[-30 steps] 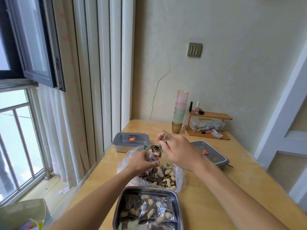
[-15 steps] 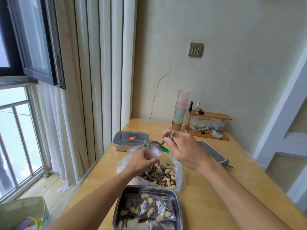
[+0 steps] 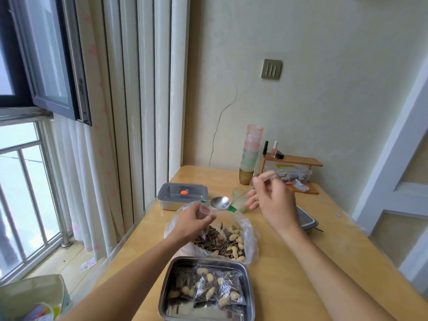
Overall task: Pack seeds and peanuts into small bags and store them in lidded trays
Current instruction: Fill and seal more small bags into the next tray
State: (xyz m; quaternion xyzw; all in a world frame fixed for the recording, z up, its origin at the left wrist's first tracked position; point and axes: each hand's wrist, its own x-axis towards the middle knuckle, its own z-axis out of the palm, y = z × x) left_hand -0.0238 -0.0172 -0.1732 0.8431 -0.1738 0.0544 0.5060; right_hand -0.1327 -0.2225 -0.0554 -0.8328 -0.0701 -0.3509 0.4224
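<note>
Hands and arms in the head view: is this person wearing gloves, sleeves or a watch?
No gloves: the left hand and right hand are bare. The left forearm and right forearm are uncovered to the picture's edge, so no sleeve shows. No watch or bracelet at either wrist. Rings: too blurred to tell.

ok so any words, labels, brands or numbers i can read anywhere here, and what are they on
No text can be read in this view.
Yellow label on the clear plastic box under the wooden shelf: too blurred to read.
Colourful paper sheet on the floor by the window: too small to read.
Orange round tab on the grey tray lid: no writing shows.
</note>
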